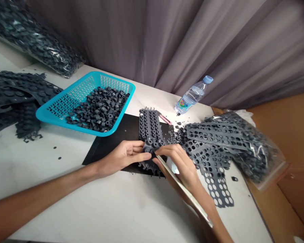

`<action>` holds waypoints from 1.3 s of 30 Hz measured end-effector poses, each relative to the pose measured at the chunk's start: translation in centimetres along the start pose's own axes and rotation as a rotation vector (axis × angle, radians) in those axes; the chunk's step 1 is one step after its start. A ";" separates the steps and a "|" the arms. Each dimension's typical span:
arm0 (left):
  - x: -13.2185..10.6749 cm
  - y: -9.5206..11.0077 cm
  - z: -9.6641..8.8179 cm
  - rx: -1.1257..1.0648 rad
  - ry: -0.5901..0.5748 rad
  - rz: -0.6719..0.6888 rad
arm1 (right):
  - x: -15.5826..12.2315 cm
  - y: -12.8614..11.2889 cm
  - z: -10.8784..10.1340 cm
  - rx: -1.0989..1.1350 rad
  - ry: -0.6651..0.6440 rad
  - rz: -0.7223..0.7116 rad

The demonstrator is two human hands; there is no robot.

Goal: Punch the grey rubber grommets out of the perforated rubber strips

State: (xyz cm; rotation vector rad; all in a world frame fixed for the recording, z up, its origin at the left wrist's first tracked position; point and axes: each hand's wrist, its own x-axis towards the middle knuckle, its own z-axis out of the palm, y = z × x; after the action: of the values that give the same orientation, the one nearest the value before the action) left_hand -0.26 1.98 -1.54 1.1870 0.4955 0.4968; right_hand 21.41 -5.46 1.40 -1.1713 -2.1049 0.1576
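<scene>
My left hand point(128, 153) is closed, its thumb and fingers pinching the near part of a dark grey moulded rubber sheet point(150, 126) with rows of ring-shaped parts. In my closed right hand point(181, 163) lies a long, thin, pale tool point(190, 195); its tip meets the sheet beside my left thumb, and its kind is not clear. My right fingertips touch the sheet's edge. Under the sheet is a black mat point(116, 136). Fingers hide the exact spot where tool and rubber meet.
Left of the mat, a blue basket point(73, 123) holds many small dark rings. A pink-handled tool point(164, 118) and a water bottle point(191, 98) lie behind. Punched sheets point(218, 145) and a filled plastic bag point(258, 155) are at right. More sheets point(12, 98) lie far left, below another bag point(45, 47).
</scene>
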 end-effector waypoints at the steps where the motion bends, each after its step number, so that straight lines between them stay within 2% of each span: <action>1: 0.0 0.0 0.0 -0.003 0.008 -0.001 | 0.0 0.2 -0.1 0.001 -0.007 0.000; 11: -0.1 -0.2 -0.1 0.058 0.096 -0.008 | 0.2 -0.3 -0.5 -0.011 -0.063 0.002; 27: -0.1 -0.1 0.2 0.115 0.102 0.000 | 0.2 -0.5 -0.4 -0.181 -0.103 0.026; 33: 0.0 -0.3 0.1 0.088 0.085 -0.001 | 0.1 -0.2 0.5 -0.305 -0.046 -0.012; 39: -0.1 0.0 0.3 0.056 0.070 0.016 | 0.1 -0.4 0.5 -0.353 -0.092 -0.005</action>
State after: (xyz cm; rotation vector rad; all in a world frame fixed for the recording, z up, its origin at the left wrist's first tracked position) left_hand -0.14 1.73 -1.45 1.2315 0.5630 0.5425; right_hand 20.80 -5.52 1.19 -1.3836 -2.2777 -0.1737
